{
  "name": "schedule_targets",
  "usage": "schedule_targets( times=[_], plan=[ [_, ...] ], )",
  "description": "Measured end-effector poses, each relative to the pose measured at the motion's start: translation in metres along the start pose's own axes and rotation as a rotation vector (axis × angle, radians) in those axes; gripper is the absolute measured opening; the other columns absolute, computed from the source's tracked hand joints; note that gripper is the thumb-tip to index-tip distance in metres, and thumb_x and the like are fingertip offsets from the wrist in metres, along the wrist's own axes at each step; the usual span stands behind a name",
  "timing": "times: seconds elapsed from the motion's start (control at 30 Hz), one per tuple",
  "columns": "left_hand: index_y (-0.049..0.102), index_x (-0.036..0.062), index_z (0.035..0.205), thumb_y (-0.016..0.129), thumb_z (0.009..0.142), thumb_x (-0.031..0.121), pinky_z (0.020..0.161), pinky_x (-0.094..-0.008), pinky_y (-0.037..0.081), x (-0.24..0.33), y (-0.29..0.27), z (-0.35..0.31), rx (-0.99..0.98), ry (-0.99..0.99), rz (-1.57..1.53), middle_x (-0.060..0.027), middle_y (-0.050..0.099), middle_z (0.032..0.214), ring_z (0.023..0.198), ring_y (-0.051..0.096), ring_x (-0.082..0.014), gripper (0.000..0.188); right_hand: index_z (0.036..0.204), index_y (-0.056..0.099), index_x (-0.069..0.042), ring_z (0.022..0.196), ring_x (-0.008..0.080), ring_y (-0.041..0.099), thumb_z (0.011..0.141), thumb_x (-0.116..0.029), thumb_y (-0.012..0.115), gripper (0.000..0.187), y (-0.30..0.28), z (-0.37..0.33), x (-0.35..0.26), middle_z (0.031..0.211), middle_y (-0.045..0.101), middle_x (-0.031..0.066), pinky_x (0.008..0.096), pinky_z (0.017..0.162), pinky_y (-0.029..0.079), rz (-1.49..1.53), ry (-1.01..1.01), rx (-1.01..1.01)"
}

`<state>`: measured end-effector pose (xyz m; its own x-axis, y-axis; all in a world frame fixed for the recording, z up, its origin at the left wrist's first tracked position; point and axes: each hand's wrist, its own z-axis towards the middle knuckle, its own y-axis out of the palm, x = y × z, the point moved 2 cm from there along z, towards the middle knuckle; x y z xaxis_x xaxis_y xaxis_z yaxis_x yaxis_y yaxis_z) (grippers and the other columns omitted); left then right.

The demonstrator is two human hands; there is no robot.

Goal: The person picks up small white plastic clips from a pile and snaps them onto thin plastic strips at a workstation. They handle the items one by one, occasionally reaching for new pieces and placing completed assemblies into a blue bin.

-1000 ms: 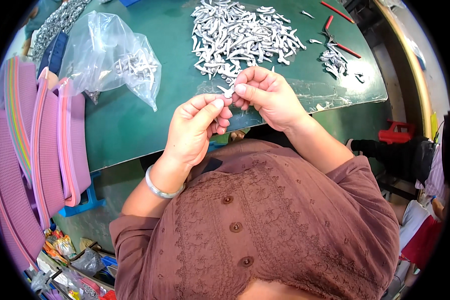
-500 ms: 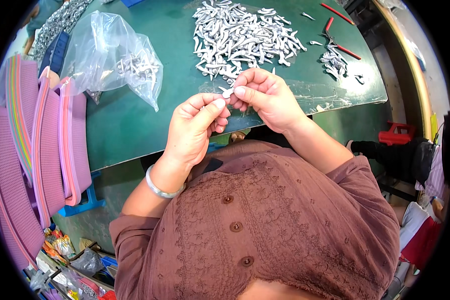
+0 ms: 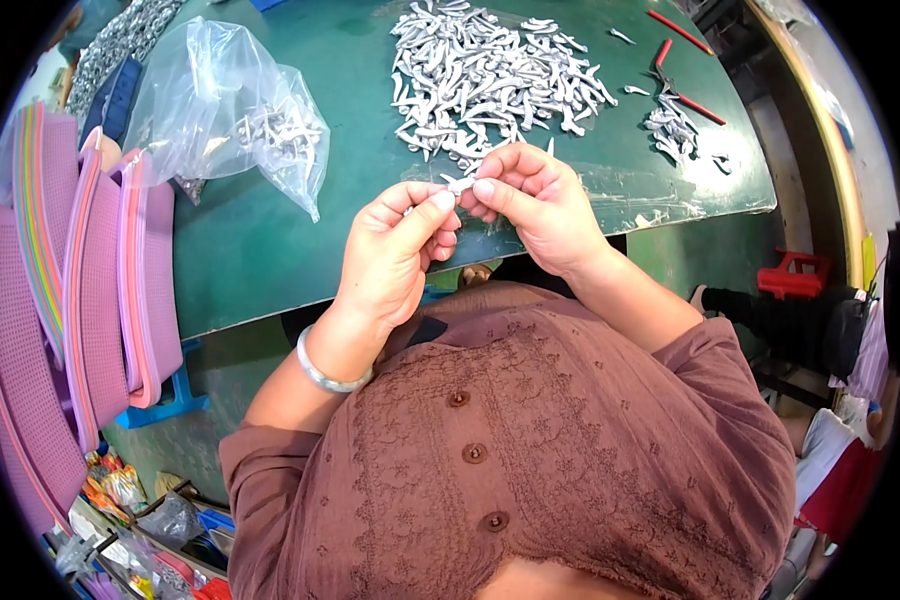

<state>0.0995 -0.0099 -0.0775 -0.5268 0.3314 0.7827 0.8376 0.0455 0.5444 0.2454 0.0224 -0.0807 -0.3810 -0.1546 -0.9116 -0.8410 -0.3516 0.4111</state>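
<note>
Your left hand (image 3: 390, 250) and right hand (image 3: 542, 208) pinch one small grey piece (image 3: 459, 185) over the table (image 3: 255, 270); grey pile (image 3: 495, 80) just beyond them.

Silver-grey curved pieces: one large heap (image 3: 500, 85), too many to count; one small heap (image 3: 672, 133); two lone pieces (image 3: 636, 90) between them. One clear plastic bag (image 3: 210, 90); one red-handled metal pliers (image 3: 699, 107); three round brown buttons (image 3: 475, 453).
</note>
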Motion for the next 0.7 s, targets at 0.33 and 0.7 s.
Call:
schedule_targets(
  times=[0.33, 0.7],
  plan=[
    [0.057, 0.0016, 0.084, 0.054, 0.081, 0.007, 0.052, -0.0206, 0.04, 0.0006, 0.0024, 0.0018, -0.022, -0.004, -0.066, -0.0036, 0.056, 0.069, 0.057, 0.048, -0.009, 0.007, 0.084, 0.051, -0.003, 0.067, 0.0082, 0.053, 0.08, -0.006, 0.055, 0.007, 0.0003, -0.0017, 0.003, 0.074, 0.059, 0.0043, 0.0206, 0.061, 0.042, 0.026, 0.005, 0.048],
    [0.057, 0.0019, 0.085, 0.057, 0.08, 0.008, 0.052, -0.0183, 0.041, 0.0017, 0.0034, 0.0018, -0.037, -0.003, -0.086, -0.0031, 0.056, 0.07, 0.057, 0.049, -0.007, 0.008, 0.086, 0.051, -0.003, 0.072, 0.0093, 0.056, 0.08, -0.005, 0.056, 0.008, 0.002, -0.0045, 0.0022, 0.079, 0.059, 0.0046, 0.0215, 0.064, 0.043, 0.024, -0.036, 0.059]
  ],
)
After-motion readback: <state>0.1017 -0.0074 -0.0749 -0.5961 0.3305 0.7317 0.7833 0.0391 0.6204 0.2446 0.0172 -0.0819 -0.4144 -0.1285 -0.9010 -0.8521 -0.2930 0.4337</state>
